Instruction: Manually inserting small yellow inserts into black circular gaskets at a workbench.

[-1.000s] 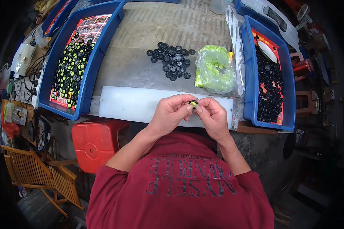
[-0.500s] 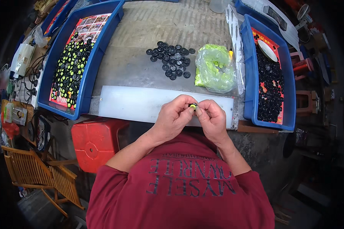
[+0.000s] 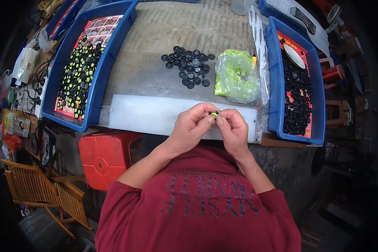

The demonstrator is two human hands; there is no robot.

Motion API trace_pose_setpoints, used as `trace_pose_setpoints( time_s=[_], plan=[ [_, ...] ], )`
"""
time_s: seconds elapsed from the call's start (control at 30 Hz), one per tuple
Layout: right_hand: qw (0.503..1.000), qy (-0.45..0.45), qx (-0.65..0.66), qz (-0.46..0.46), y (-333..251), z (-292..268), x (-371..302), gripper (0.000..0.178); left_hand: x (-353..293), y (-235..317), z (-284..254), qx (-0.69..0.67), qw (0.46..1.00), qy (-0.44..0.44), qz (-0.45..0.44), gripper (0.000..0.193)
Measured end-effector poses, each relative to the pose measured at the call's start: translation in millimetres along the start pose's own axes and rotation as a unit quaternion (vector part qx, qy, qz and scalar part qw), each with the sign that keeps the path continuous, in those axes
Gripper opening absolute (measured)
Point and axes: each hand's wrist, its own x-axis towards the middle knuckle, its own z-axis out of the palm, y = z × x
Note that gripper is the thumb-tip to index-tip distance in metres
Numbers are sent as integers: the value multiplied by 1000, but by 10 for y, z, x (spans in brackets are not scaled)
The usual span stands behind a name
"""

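Note:
Between my left hand (image 3: 192,128) and my right hand (image 3: 235,130), a small round black wheel with a yellow-green part (image 3: 214,114) is pinched at the fingertips. Thumbs and forefingers of both hands press on it from either side, hiding much of it. They hold it just above the long white board (image 3: 145,112) at the table's near edge. Beyond the board lies a loose pile of black wheels (image 3: 191,66). To its right sits a clear plastic bag (image 3: 243,86) of yellow-green pieces.
At left, a blue tray (image 3: 97,82) holds many black wheels with yellow-green centres. A second blue tray (image 3: 274,84), at right, contains small black parts and a white oval dish (image 3: 294,56). A red stool (image 3: 103,155) and a wooden chair (image 3: 31,182) stand left, below the table.
Both hands have shifted very slightly, and the wheel has turned a little between the fingertips, its yellow-green part now facing up more. The piles and trays are unchanged.

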Motion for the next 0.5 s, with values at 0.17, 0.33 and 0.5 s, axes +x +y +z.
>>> trace_pose_setpoints(
  time_s=[0.17, 0.33, 0.5],
  plan=[
    [1000, 14, -2, -14, 113, -9, -24, 7, 8, 17, -37, -92, 993, 10, -68, 16],
    [998, -2, -54, -14, 101, -53, -6, 7, -3, 33, -36, -81, 995, 15, -54, 16],
    [998, -16, -54, 0, 47, -37, 2, 6, -36, -40, -63, 16, 1000, 8, -7, 15]
  ],
)
